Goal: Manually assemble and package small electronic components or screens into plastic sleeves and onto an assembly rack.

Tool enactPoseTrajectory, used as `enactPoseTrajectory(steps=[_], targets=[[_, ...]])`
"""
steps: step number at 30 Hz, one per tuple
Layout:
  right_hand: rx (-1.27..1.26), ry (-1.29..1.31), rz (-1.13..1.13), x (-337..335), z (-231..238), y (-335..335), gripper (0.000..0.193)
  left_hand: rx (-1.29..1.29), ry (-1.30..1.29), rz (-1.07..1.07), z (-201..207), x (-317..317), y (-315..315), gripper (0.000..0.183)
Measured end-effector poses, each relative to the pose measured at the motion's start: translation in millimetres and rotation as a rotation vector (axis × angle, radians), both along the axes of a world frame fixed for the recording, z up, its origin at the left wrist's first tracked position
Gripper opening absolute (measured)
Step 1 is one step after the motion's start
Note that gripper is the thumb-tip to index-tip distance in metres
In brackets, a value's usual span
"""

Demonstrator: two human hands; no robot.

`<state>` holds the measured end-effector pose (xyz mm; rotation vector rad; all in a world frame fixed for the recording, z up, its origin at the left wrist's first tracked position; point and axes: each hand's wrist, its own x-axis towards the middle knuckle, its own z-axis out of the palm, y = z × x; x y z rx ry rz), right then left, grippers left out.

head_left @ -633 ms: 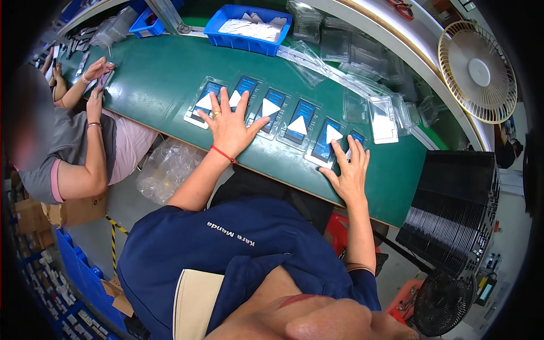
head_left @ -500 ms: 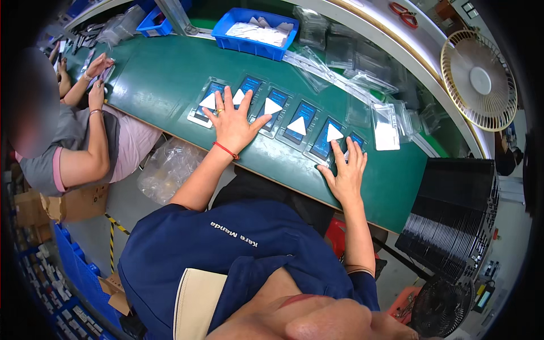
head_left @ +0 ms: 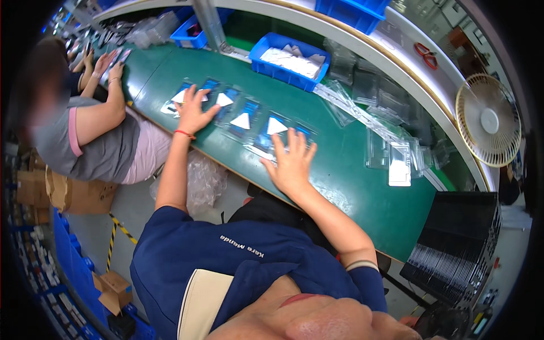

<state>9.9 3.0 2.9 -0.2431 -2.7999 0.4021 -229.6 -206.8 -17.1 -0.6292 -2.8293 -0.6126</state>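
Observation:
A slanting row of several flat, phone-like pieces with dark blue faces (head_left: 249,109) lies on the green table. Clear plastic trays surround them, and white triangular pieces (head_left: 241,122) rest on top of most. At the row's left end, my left hand (head_left: 195,115) lies over the pieces with fingers spread. My right hand (head_left: 292,163) is at the right end, fingers also spread and touching or just over the last pieces. Neither hand grips anything. My fingers partly cover the end pieces, and the row is somewhat blurred.
A blue bin (head_left: 265,68) of white pieces stands at the table's back. Clear plastic trays (head_left: 378,148) and a white-filled tray (head_left: 399,164) lie right. A black ribbed stack (head_left: 450,243) and a fan (head_left: 488,120) are beyond. A co-worker (head_left: 102,133) sits left.
The row of pieces has slid left along the table, and both my hands have moved left with it. The view has also shifted, so the bin and fan appear lower and farther right.

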Motion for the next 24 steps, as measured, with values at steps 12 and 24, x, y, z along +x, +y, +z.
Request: enactPoseTrajectory(steps=[12,24], targets=[[-0.488,0.406,0.244,-119.4,-17.7,-33.7,0.067,0.038,-0.01,-0.108,-31.6,-226.5,-176.8,0.049],[0.608,0.172,-0.924,306.3,228.1,227.7,0.028,0.155,0.343,-0.837,76.5,6.6,79.2,0.039]])
